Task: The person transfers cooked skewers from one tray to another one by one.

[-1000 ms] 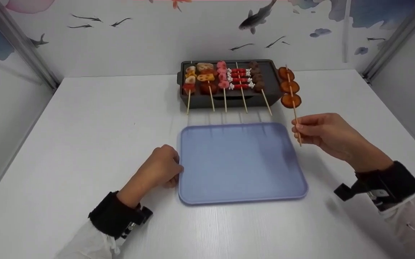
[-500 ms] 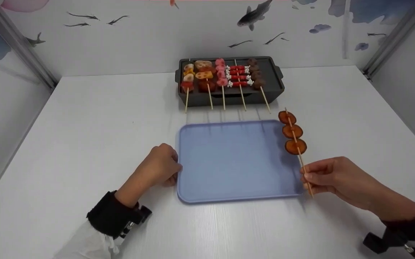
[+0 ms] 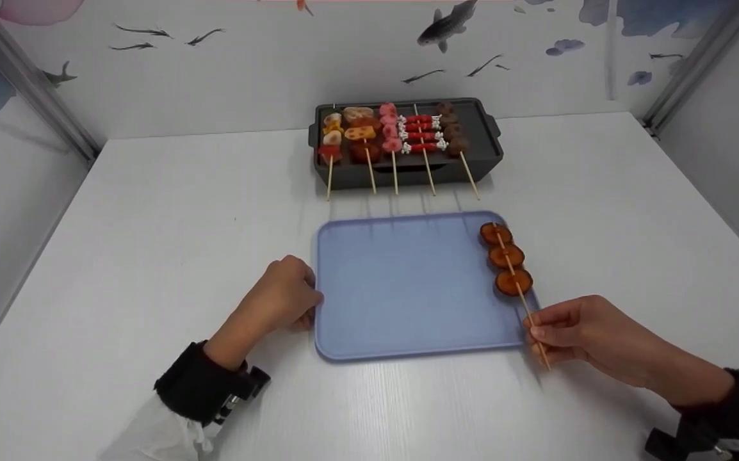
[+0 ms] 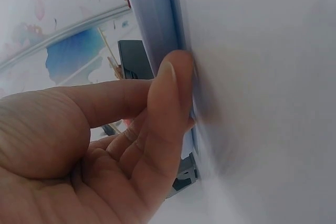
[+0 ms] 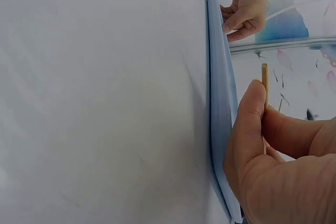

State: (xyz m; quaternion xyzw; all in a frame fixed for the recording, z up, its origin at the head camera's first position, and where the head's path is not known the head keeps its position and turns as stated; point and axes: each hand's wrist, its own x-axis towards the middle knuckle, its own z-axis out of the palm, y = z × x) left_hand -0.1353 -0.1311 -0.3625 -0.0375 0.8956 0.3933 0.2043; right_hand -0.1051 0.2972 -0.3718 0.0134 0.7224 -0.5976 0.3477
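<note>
The skewer [image 3: 506,257] is over the right side of the tray [image 3: 408,294], perhaps touching it; the right hand [image 3: 590,336] pinches its stick by the near right corner. The left hand [image 3: 283,291] grips the left rim. This looks like the setting-down step; next calls for settling the stick, then letting go. Farther off, a grill [image 3: 486,142] holds five more skewers [image 3: 390,128].
</note>
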